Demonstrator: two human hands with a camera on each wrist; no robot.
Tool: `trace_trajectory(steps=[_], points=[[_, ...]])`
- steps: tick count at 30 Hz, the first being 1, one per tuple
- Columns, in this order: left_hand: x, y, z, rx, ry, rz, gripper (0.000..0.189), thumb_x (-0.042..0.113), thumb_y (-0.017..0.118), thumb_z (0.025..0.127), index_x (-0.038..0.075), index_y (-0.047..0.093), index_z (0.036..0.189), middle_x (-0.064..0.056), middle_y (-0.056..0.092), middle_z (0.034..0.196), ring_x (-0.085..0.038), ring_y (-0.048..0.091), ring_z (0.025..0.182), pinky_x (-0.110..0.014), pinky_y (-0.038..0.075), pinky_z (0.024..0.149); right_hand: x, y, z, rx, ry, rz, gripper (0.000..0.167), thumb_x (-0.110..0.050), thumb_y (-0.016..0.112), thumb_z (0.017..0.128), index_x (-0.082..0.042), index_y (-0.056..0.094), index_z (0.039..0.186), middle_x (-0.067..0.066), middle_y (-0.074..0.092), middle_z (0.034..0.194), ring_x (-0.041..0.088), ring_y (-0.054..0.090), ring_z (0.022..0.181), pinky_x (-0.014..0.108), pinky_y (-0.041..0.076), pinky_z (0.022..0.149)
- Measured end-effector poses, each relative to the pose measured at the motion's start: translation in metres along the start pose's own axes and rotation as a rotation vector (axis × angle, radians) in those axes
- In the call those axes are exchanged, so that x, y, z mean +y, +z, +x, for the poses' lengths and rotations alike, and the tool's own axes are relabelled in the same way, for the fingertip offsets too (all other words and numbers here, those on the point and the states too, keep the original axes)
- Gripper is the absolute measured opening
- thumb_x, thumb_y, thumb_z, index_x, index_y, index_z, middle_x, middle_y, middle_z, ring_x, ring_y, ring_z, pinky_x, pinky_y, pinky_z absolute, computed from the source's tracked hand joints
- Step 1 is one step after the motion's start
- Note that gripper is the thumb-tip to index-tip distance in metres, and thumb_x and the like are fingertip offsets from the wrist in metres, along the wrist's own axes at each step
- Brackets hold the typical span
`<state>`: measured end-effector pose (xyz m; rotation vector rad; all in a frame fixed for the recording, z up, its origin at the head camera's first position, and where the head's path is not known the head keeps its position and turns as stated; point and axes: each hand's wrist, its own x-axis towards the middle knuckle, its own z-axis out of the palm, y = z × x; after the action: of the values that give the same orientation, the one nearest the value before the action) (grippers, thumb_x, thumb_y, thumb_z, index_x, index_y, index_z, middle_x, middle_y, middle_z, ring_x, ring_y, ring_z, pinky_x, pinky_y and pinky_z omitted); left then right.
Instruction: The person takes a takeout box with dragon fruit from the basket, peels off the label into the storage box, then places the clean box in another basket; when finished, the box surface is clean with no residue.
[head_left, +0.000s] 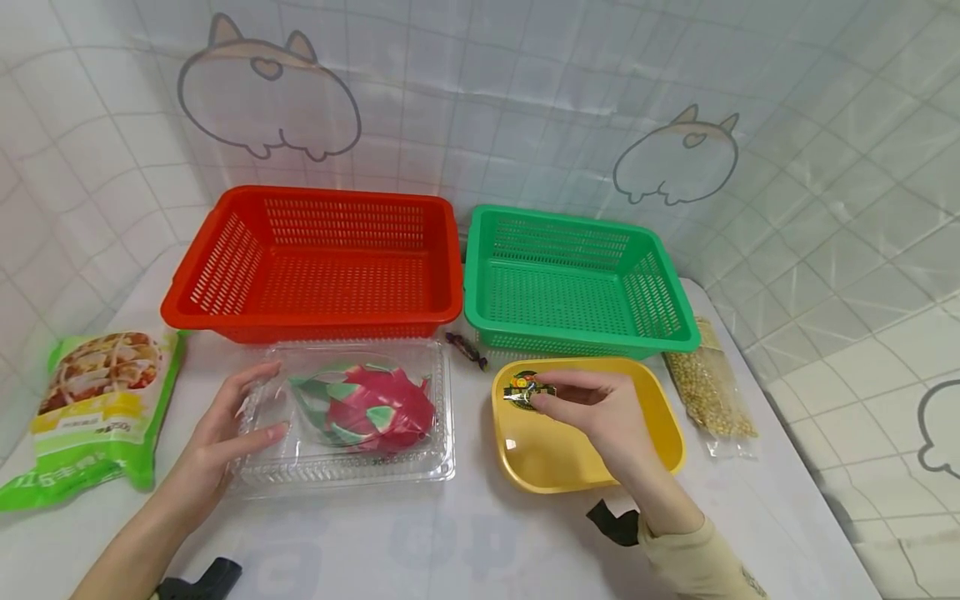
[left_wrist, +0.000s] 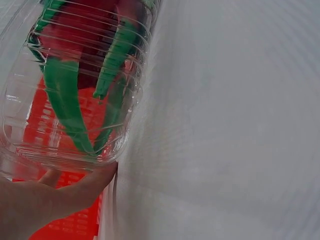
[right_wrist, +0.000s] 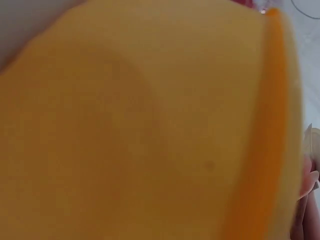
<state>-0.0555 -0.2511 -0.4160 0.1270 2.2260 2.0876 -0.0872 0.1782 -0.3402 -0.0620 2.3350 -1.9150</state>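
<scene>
One clear box runs lengthwise left-to-right, left hand gripping its end, right hand pinching a dark-printed piece.

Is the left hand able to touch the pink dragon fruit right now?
Probably not: the clear plastic box looks closed over the dragon fruit, and the left hand is only on the outside. The plastic seems to block the way.

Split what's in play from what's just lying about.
Likely in play:
- clear box, left hand on it
- dragon fruit inside
- black-and-gold item, right hand pinching it
- yellow tray below

Apparently idle:
- red basket
- green basket
- wrapped candy
- green printed bag
- grain bag
</scene>
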Motion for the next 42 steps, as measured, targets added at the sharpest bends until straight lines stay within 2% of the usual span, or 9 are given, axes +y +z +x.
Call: trace_trajectory(steps=[8,14,22,26,30,37,42], points=[[0.000,0.001,0.000,-0.001,0.009,-0.012,0.068,0.003,0.051,0.097,0.027,0.026,0.156,0.004,0.019,0.158,-0.018,0.001,0.147,-0.079,-0.020,0.103,0.019,-0.021,0.001,0.014,0.005,-0.109,0.036,-0.019,0.087,0.076,-0.008,0.077,0.109,-0.003,0.072,0.086,0.014,0.065,0.079,0.027,0.057,0.069],[0.000,0.001,0.000,0.000,0.017,-0.007,0.068,0.003,0.051,0.097,0.027,0.026,0.156,0.004,0.020,0.158,-0.016,0.002,0.146,-0.078,-0.021,0.103,0.033,-0.035,0.004,0.000,0.031,-0.169,0.036,-0.020,0.088,0.075,-0.008,0.077,0.108,-0.001,0.070,0.082,0.015,0.064,0.077,0.026,0.055,0.067],[0.002,0.002,-0.001,-0.003,0.003,-0.008,0.068,0.004,0.051,0.097,0.027,0.026,0.156,0.003,0.020,0.158,-0.018,0.002,0.146,-0.080,-0.019,0.102,0.049,-0.046,0.007,-0.047,0.099,-0.203,0.038,-0.018,0.089,0.073,-0.006,0.077,0.107,0.003,0.076,0.102,0.013,0.068,0.086,0.025,0.058,0.073],[0.002,0.001,0.000,-0.001,-0.001,-0.010,0.067,0.004,0.050,0.097,0.028,0.027,0.155,0.004,0.021,0.157,-0.018,0.002,0.146,-0.080,-0.019,0.102,0.054,-0.049,0.007,-0.053,0.115,-0.268,0.036,-0.020,0.090,0.072,-0.008,0.079,0.104,0.005,0.075,0.097,0.012,0.063,0.081,0.023,0.055,0.069],[0.001,0.000,0.001,0.002,0.000,-0.009,0.067,0.003,0.050,0.097,0.028,0.027,0.155,0.007,0.021,0.156,-0.019,0.002,0.146,-0.080,-0.018,0.102,0.056,-0.051,0.008,-0.066,0.096,-0.328,0.033,-0.021,0.089,0.074,-0.009,0.079,0.103,0.007,0.073,0.093,0.012,0.062,0.078,0.022,0.053,0.065],[0.002,0.000,0.001,0.007,-0.012,-0.007,0.067,0.004,0.050,0.097,0.029,0.027,0.155,0.007,0.020,0.157,-0.021,-0.001,0.148,-0.080,-0.018,0.102,0.059,-0.051,0.014,-0.055,0.099,-0.462,0.027,-0.019,0.087,0.076,-0.010,0.079,0.101,0.004,0.069,0.083,0.014,0.061,0.076,0.022,0.050,0.060],[0.002,0.001,0.001,0.011,-0.015,-0.001,0.067,0.004,0.051,0.097,0.030,0.027,0.154,0.007,0.018,0.157,-0.024,-0.005,0.149,-0.080,-0.019,0.101,0.063,-0.049,0.017,-0.086,0.084,-0.551,0.023,-0.019,0.086,0.078,-0.011,0.080,0.099,0.000,0.067,0.078,0.012,0.059,0.072,0.021,0.046,0.058]])
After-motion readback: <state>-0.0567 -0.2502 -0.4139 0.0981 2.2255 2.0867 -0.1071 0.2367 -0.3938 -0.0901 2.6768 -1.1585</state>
